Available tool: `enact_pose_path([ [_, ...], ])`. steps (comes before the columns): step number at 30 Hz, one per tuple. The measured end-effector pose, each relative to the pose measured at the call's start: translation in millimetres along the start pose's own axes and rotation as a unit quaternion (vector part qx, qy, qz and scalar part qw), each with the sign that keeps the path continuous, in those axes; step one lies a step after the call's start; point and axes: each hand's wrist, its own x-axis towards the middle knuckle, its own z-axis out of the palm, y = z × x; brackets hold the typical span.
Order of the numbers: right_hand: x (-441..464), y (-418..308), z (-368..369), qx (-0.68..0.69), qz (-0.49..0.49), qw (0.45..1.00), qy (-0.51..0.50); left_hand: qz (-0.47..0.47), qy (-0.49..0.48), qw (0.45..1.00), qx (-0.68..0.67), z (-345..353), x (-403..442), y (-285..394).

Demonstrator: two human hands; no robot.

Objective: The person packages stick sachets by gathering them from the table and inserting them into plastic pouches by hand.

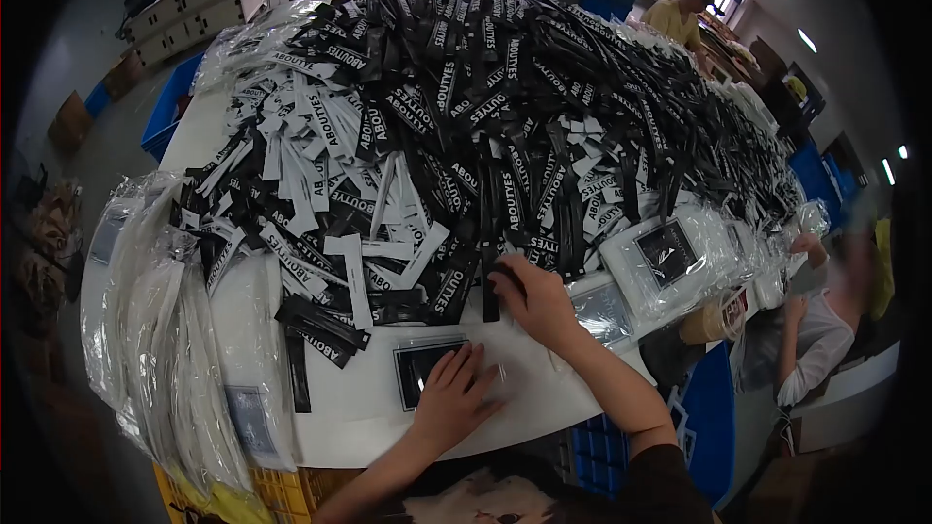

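Observation:
My left hand [453, 398] lies with its fingers spread over a clear plastic bag with a black printed panel [413, 374], near the table's front edge. To the right and farther in, my right hand [529, 299] has its fingers curled at a narrow black strip [489, 301] beside the pile. A large heap of black strips [505, 184] with white lettering rises beyond both hands. White strips [351, 281] lie mixed in on the heap's left side.
Stacked clear bags [175, 349] cover the table's left end; more bags [660, 252] lie at right. A person in yellow [670, 21] is at the far right. Another person in a light top [820, 335] is at the right. Blue crates [707, 417] stand below the table's edge.

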Motion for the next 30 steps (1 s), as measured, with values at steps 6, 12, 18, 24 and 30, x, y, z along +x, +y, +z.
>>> enact_pose_path([
  [6, 60.5, -8.9, 52.5, 0.02, 0.077, 0.996, 0.043, 0.01, 0.028, 0.999, 0.032, 6.2, 0.5, -0.3],
  [12, 54.0, -9.1, 49.3, 0.328, 0.058, 0.935, 0.118, -0.082, 0.077, 0.987, -0.118, 17.0, -11.9, -12.5],
  [18, -34.3, -26.5, -12.8, 0.462, 0.011, 0.833, 0.303, -0.17, 0.165, 0.947, -0.215, -1.2, -1.5, 0.9],
  [24, -143.4, -6.8, 18.7, 0.103, 0.076, 0.98, 0.15, -0.158, 0.149, 0.953, -0.211, -24.0, 3.6, 11.2],
  [30, -182.5, 3.7, 29.0, 0.145, 0.203, 0.953, 0.172, -0.051, 0.048, 0.986, -0.153, -27.6, 3.4, 46.3],
])
